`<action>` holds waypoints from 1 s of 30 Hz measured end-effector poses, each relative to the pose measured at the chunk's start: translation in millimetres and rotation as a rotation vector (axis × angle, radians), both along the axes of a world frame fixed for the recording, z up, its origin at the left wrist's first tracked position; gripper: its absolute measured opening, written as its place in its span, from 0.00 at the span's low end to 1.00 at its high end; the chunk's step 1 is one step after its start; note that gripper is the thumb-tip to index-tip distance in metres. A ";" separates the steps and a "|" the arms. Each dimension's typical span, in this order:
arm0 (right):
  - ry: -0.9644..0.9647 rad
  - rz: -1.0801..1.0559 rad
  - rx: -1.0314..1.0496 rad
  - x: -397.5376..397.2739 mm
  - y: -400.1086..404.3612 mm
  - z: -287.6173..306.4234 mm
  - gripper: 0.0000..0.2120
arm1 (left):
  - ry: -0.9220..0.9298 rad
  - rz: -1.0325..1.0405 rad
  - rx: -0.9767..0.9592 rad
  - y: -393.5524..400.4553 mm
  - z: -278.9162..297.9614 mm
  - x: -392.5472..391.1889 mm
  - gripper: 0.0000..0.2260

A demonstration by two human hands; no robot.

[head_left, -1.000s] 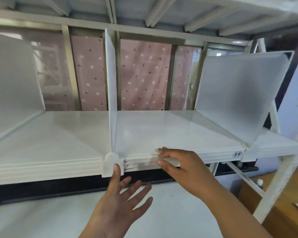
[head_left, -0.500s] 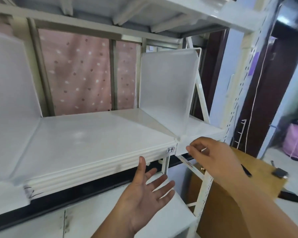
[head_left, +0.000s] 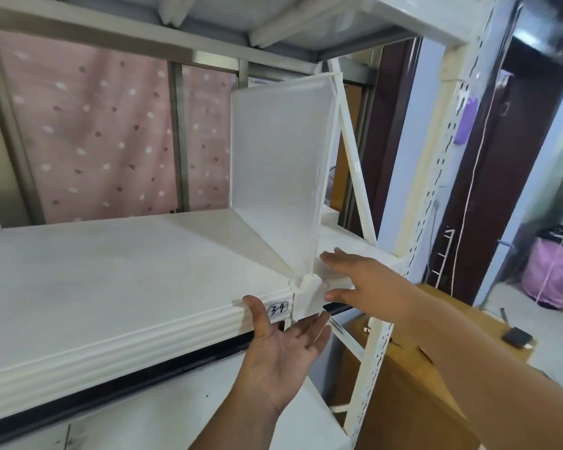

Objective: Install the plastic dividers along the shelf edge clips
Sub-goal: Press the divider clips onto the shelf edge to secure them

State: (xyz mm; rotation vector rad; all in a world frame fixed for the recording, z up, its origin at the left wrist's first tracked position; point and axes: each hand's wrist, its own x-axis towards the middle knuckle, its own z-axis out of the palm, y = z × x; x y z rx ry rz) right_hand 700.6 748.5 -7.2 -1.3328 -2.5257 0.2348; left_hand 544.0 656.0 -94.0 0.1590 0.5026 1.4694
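Observation:
A translucent white plastic divider stands upright near the right end of the white shelf. Its front clip hooks over the ribbed shelf edge beside a label reading 34. My left hand is open, palm up, just under the edge; its thumb rests on the edge left of the label and its fingertips touch the clip's bottom. My right hand is open just right of the clip, fingers spread around the shelf edge and thumb by the clip's side.
A white perforated upright and a diagonal brace frame the shelf's right end. Another shelf sits overhead and a lower one below. A brown wooden table with a small dark object stands at right. Pink dotted curtain behind.
The view has swung right, from the middle divider to the right-hand one. Both hands moved right along the shelf edge and now flank that divider's clip.

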 end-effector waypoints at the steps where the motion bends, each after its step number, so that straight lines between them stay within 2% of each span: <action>1: -0.008 0.015 -0.005 0.2 5.9 -0.6 0.35 | -0.012 0.001 0.032 2.6 -0.2 1.6 0.62; 5: 0.041 0.036 -0.029 0.7 17.7 -7.4 0.32 | -0.031 -0.013 0.110 10.2 -5.9 0.9 0.63; 11: 0.118 -0.017 0.045 -0.5 16.6 -14.4 0.29 | -0.037 -0.004 0.115 13.5 -11.4 -7.4 0.63; 16: 0.102 -0.051 0.051 -0.9 16.4 -13.5 0.27 | -0.012 0.024 0.119 13.5 -9.4 -9.7 0.65; 22: 0.135 -0.078 0.097 -2.2 14.5 -21.4 0.27 | 0.022 0.062 0.128 6.7 -9.6 -15.8 0.63; 26: 0.136 -0.090 0.101 -2.8 13.7 -22.4 0.29 | -0.017 0.087 0.170 2.7 -9.6 -18.6 0.63; 30: 0.165 -0.103 0.084 -4.8 9.9 -24.6 0.29 | -0.031 0.076 0.132 2.2 -5.8 -17.4 0.64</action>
